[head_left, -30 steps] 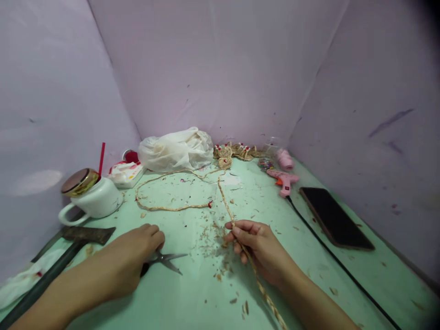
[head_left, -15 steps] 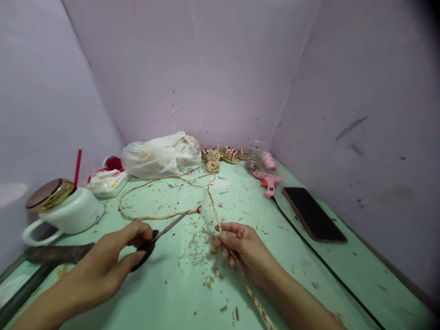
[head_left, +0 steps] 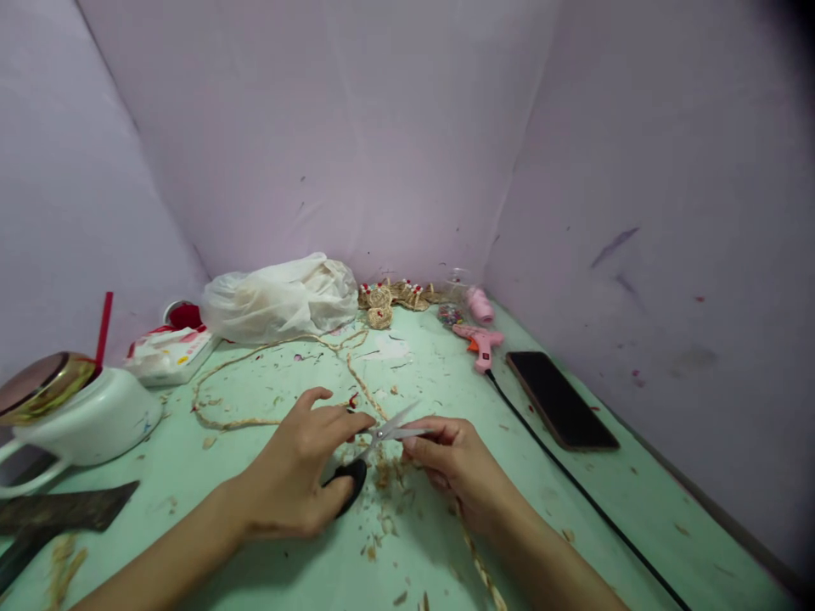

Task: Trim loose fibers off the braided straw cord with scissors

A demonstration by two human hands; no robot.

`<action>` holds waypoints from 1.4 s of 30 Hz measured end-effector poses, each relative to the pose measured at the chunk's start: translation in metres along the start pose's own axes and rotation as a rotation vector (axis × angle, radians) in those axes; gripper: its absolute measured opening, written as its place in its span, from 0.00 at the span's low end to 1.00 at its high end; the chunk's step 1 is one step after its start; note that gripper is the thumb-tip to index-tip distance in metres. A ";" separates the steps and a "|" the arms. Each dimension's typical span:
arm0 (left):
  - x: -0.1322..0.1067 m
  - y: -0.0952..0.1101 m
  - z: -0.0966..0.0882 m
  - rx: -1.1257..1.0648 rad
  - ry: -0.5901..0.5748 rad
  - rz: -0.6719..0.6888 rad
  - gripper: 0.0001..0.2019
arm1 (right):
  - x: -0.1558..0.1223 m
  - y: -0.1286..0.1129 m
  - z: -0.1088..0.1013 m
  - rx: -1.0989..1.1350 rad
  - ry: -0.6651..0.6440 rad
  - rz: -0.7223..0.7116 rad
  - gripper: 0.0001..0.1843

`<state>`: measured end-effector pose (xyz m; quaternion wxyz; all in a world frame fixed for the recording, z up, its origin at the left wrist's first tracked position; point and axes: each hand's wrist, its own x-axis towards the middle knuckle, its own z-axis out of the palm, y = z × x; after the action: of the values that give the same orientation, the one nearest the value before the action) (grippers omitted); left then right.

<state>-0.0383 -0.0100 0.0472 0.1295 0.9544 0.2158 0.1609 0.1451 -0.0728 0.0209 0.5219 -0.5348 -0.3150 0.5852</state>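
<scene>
As our left hand point(head_left: 299, 479) grips the scissors point(head_left: 382, 434) beside our right hand point(head_left: 462, 471) pinching the braided cord point(head_left: 357, 382), a slip could nick skin.

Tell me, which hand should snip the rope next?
Left, probably: the left hand holds the scissors, blades open beside the braided rope, while the right hand pinches that rope.

The scissors point(head_left: 384, 432) had bright, polished metal blades and black plastic handles. The rope point(head_left: 360, 384) was rough, fibrous braided straw. The table point(head_left: 184, 467) looked smooth, matt green paint. The phone point(head_left: 560, 399) was glossy black glass; the mug point(head_left: 95, 420) shiny white ceramic, the bag point(head_left: 280, 297) thin crinkled plastic.
</scene>
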 end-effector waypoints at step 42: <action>-0.010 0.003 0.013 0.356 -0.386 -0.011 0.25 | -0.003 0.004 0.001 -0.050 -0.139 -0.035 0.05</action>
<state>-0.0408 -0.0192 0.0337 -0.0007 0.9739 0.2172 -0.0653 0.1424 -0.0764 0.0188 0.4953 -0.5001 -0.3744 0.6037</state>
